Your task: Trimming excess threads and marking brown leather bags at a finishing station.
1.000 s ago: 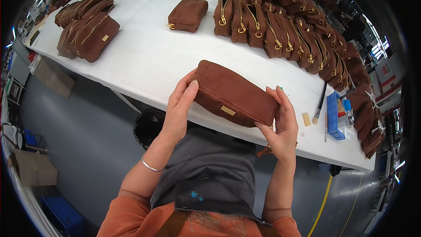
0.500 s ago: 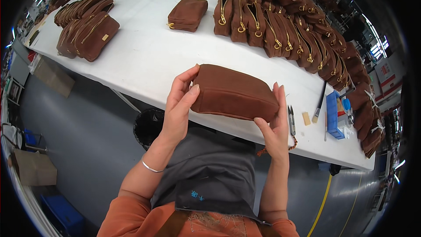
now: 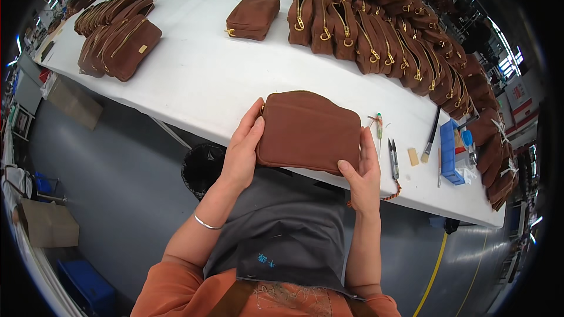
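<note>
Between my two hands is a brown zip pouch (image 3: 309, 132), held up over the near table edge with a broad plain face showing. My left hand (image 3: 242, 149) grips its left end, close to a bit of gold hardware at the upper corner. At the other end, my right hand (image 3: 363, 173) has its thumb on the lower right corner and its fingers behind the side. A similar brown pouch (image 3: 253, 17) lies alone farther back on the white table (image 3: 194, 76).
Rows of brown pouches (image 3: 367, 41) with gold zips fill the right back. More pouches (image 3: 120, 50) stand at the left. Thread snips (image 3: 393, 158), a green-handled tool (image 3: 379, 124), a brush (image 3: 432, 135) and a blue tray (image 3: 449, 155) lie at right. A black bin (image 3: 201, 167) stands below.
The pouch has been tilted so its broad face now shows instead of a narrow side. My right hand has shifted slightly left and down, uncovering the green-handled tool.
</note>
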`<state>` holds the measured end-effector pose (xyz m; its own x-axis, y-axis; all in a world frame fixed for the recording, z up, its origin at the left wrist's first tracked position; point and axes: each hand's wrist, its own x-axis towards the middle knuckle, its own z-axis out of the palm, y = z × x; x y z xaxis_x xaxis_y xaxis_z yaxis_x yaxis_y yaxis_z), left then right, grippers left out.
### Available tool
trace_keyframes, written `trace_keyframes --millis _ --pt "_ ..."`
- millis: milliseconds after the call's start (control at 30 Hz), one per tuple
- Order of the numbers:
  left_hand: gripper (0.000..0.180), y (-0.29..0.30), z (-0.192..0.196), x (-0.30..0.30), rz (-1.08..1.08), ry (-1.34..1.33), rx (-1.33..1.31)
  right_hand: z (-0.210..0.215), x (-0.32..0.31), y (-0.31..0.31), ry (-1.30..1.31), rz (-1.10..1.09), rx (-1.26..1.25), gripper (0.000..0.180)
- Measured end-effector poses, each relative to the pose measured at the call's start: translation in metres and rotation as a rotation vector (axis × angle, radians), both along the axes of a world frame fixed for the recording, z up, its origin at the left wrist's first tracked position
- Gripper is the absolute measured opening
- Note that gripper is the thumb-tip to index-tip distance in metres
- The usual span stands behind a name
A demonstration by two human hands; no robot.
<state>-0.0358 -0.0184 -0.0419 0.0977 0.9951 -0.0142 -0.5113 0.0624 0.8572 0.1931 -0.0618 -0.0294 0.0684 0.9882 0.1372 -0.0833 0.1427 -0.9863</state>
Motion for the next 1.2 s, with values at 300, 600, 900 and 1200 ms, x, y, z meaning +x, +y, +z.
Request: trace_keyframes --millis 300,600,900,1200 --pt "0.048 -0.009 0.019 0.005 0.054 0.018 0.175 -0.008 0.010 0.008 0.154 0.000 0.039 0.090" --pt "0.040 -0.011 0.017 -0.002 0.086 0.354 0.244 -0.014 0.016 0.017 0.173 -0.014 -0.019 0.077" --pt "0.039 0.005 0.009 -0.031 0.010 0.550 -0.014 -0.015 0.009 0.058 -0.022 -0.024 0.089 0.064" --pt "0.028 0.002 0.009 -0.036 0.108 0.206 -0.054 -0.017 0.033 0.041 -0.594 -0.399 0.182 0.035"
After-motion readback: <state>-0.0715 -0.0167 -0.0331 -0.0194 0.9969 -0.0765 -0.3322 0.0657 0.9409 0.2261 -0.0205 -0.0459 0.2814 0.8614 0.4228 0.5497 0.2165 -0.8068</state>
